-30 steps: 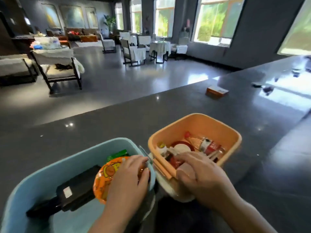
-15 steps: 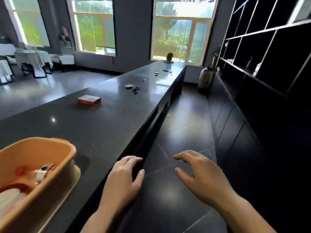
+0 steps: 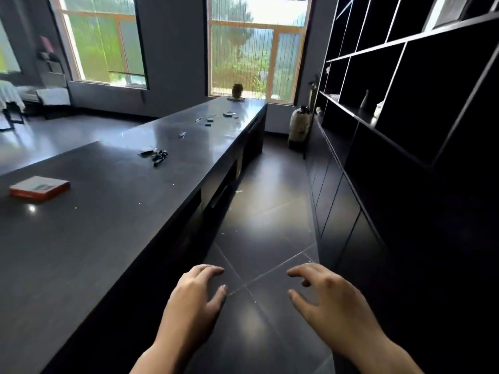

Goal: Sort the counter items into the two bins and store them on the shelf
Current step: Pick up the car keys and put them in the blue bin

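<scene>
Fingers (image 3: 213,271) of both hands spread and empty above the floor, neither bin in view, so a wide two-handed rim grip should suit lifting one from the long dark glossy surface (image 3: 89,233) toward the black open-compartment shelf (image 3: 405,85).

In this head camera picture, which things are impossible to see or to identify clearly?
- The two bins: outside the head view, so their place is unknown.
- Small dark items on the counter: too small to identify.
- Far items near the window: too small and blurred.
- Shelf compartments: too dark to see most contents.
- Left hand and right hand: both open and holding nothing; forearms cut by the bottom edge.
</scene>
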`<action>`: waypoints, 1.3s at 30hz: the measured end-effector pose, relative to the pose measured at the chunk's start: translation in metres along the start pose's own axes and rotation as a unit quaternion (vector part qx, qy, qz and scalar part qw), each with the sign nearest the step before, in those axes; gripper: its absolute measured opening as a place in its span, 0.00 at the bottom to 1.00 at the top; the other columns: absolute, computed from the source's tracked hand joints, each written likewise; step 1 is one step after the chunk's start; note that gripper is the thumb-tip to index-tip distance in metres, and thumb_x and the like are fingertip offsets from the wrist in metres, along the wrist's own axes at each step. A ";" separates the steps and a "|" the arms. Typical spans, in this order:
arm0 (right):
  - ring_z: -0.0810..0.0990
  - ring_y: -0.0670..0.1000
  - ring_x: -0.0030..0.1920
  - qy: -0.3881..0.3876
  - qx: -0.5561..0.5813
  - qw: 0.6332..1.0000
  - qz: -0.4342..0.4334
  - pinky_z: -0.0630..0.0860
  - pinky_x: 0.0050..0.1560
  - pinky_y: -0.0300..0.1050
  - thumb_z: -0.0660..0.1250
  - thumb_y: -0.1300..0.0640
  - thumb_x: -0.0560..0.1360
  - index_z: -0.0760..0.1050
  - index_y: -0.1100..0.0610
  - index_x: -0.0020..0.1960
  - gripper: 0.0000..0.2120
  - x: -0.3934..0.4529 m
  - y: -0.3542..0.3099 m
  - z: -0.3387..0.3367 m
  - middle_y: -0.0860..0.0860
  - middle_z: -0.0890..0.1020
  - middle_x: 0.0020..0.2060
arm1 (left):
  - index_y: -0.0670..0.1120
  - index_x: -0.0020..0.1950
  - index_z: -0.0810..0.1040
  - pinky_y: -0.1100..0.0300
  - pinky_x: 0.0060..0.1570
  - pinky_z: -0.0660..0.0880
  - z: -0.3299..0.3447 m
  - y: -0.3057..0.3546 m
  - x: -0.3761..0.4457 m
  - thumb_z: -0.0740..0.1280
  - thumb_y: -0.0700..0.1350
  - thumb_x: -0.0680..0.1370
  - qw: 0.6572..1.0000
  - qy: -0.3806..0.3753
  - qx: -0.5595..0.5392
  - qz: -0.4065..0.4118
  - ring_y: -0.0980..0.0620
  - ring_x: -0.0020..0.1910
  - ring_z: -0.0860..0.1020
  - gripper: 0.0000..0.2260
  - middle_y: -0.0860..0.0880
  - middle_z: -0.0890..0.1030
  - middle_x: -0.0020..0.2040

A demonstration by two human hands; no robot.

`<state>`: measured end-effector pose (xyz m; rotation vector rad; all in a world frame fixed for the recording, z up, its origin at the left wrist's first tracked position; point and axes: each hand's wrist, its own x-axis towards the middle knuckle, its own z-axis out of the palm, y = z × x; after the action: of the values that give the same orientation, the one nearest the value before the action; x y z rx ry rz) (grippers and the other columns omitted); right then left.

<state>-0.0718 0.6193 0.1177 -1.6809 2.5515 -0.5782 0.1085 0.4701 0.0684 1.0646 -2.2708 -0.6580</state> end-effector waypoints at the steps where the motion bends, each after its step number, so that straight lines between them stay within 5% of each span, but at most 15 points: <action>1: 0.74 0.34 0.54 -0.002 0.000 1.000 -0.005 0.69 0.48 0.30 0.63 0.41 0.73 0.72 0.38 0.59 0.15 0.019 0.004 0.005 0.31 0.74 0.56 | 0.54 0.61 0.77 0.66 0.59 0.66 0.006 -0.005 0.019 0.68 0.50 0.76 1.000 0.000 0.003 -0.005 0.59 0.59 0.72 0.14 0.60 0.75 0.60; 21: 0.69 0.28 0.42 -0.048 0.050 0.997 -0.027 0.65 0.42 0.20 0.63 0.41 0.75 0.69 0.35 0.60 0.14 0.413 0.096 0.058 0.26 0.66 0.42 | 0.57 0.62 0.75 0.71 0.59 0.65 0.087 -0.073 0.385 0.66 0.52 0.77 0.998 0.019 0.029 -0.043 0.63 0.60 0.70 0.14 0.63 0.72 0.61; 29: 0.75 0.37 0.54 -0.062 0.058 0.995 -0.050 0.71 0.53 0.35 0.62 0.41 0.75 0.69 0.37 0.62 0.15 0.576 0.169 0.054 0.34 0.72 0.51 | 0.56 0.60 0.76 0.70 0.58 0.64 0.130 -0.060 0.551 0.67 0.50 0.76 0.996 0.070 0.020 -0.051 0.63 0.60 0.70 0.12 0.63 0.73 0.58; 34: 0.71 0.36 0.45 -0.049 0.040 0.996 -0.064 0.69 0.48 0.34 0.61 0.40 0.76 0.69 0.36 0.62 0.15 0.673 0.198 0.048 0.32 0.69 0.47 | 0.57 0.58 0.77 0.69 0.55 0.65 0.156 -0.057 0.638 0.68 0.48 0.76 0.994 0.089 -0.009 -0.063 0.64 0.58 0.70 0.11 0.65 0.74 0.56; 39: 0.74 0.37 0.52 -0.059 0.050 0.993 -0.090 0.71 0.50 0.33 0.60 0.39 0.75 0.69 0.37 0.62 0.16 0.768 0.215 0.066 0.32 0.73 0.51 | 0.57 0.59 0.77 0.71 0.52 0.62 0.183 -0.087 0.717 0.68 0.49 0.76 0.990 0.086 0.006 -0.107 0.62 0.58 0.70 0.12 0.64 0.73 0.56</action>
<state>-0.5650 -0.0109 0.1218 -1.8639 2.2674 -0.5853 -0.3517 -0.1160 0.0685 1.3300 -2.0330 -0.6118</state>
